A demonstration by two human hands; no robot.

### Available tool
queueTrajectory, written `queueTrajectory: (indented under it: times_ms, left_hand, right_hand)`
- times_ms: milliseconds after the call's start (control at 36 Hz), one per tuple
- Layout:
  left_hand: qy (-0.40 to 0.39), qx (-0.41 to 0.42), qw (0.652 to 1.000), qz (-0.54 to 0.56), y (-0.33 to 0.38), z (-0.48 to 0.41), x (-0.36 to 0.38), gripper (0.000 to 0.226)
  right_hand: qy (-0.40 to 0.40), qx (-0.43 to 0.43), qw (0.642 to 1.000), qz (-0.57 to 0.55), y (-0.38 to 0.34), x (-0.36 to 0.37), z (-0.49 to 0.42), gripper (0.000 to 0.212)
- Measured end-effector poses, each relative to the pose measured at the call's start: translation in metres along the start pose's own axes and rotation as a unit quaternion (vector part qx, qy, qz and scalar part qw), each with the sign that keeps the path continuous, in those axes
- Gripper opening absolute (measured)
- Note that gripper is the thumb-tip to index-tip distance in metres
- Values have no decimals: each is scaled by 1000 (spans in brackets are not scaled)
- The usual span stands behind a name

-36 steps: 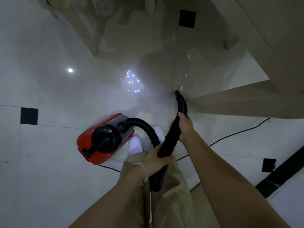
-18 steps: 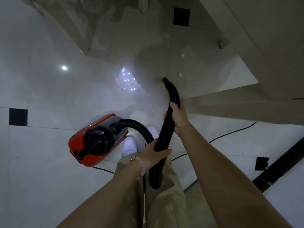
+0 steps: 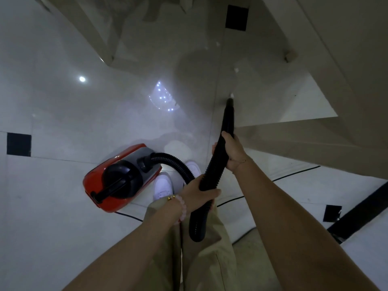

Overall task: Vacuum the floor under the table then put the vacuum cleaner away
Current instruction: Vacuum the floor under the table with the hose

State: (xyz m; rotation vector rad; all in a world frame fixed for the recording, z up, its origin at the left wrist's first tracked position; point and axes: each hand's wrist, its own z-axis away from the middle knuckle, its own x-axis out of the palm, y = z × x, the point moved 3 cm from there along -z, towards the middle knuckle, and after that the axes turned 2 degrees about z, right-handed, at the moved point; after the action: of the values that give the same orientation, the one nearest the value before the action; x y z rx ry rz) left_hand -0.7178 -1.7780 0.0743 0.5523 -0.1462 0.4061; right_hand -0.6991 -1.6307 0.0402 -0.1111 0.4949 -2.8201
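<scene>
A red and grey canister vacuum cleaner (image 3: pixel 120 178) sits on the pale tiled floor to the left of my white shoes. Its black ribbed hose (image 3: pixel 178 164) loops up to my hands. My left hand (image 3: pixel 199 193) grips the lower part of the hose. My right hand (image 3: pixel 232 152) grips the black nozzle tube (image 3: pixel 228 118) higher up. The nozzle tip touches the floor next to a small white scrap (image 3: pixel 231 94), beside the beige table leg (image 3: pixel 304 135).
More white scraps (image 3: pixel 236 70) lie on the floor under the table. A second beige leg (image 3: pixel 98 34) stands at upper left. A black power cord (image 3: pixel 294 175) runs across the floor on the right. Black inset tiles (image 3: pixel 236 17) dot the floor.
The nozzle tip has swung forward and right, toward the white scrap by the table leg. Both hands kept their grip on the hose; the vacuum body stayed in place.
</scene>
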Motion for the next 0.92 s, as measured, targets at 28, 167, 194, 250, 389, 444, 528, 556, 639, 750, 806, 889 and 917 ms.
queueTrajectory:
  times_ms: [28,167,194,250,389,444,528,556,639,750,806,889,917]
  left_hand:
    - [3,1,1000,-7,2,-1,1,24]
    - [16,0,1000,7,13,-6,7,19]
    - [15,3,1000,13,16,-7,7,18]
    - [7,8,999,37,23,-7,8,17]
    - [7,11,997,70,32,-8,5,18]
    - [4,8,997,77,32,-8,4,19]
    - [-6,4,998,61,29,-6,4,18]
    - [-8,4,998,64,28,-5,5,18]
    - [-7,4,998,59,22,-1,9,19]
    - [14,2,998,65,12,4,12,19]
    - [23,4,997,69,9,8,13,18]
    - [37,14,995,90,4,13,17,18]
    - [42,15,995,94,2,15,18,18]
  right_hand:
    - [-5,11,1000,3,-2,0,-1,14]
    - [-17,32,998,44,-14,4,-7,15]
    - [-21,37,998,54,-16,5,-8,16]
    - [-25,43,997,63,-20,8,-11,16]
    - [-31,37,994,98,-25,16,-18,14]
    - [-38,39,992,113,-26,17,-19,12]
    - [-46,52,987,142,-23,20,-19,13]
    - [-47,61,986,148,-21,21,-19,13]
    - [-56,83,980,170,-14,27,-17,13]
    - [-82,84,970,214,-7,36,-10,11]
    - [-90,84,966,227,-3,40,-7,12]
    - [-95,80,963,239,1,44,-1,11]
    - [-96,77,962,244,3,44,2,11]
